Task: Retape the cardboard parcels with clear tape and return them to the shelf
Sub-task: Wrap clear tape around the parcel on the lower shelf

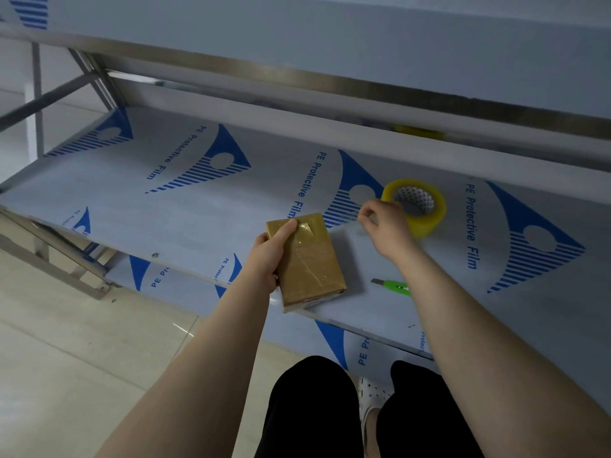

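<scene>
A small flat cardboard parcel (309,262), wrapped in shiny clear tape, lies at the front edge of the shelf (185,206). My left hand (269,256) grips its left side, thumb on top. My right hand (385,226) hovers to the right of the parcel with its fingers curled, just left of a roll of clear tape (416,206) with a yellow tint that stands on the shelf. Whether the fingers pinch a strip of tape, I cannot tell. A green utility knife (395,286) lies on the shelf beside my right forearm.
The shelf is covered in white film with blue print. Another shelf (363,38) runs above it, with a metal rail along its front. A lower shelf (185,279) shows beneath. Tiled floor (66,358) lies at the left; my knees are at the bottom.
</scene>
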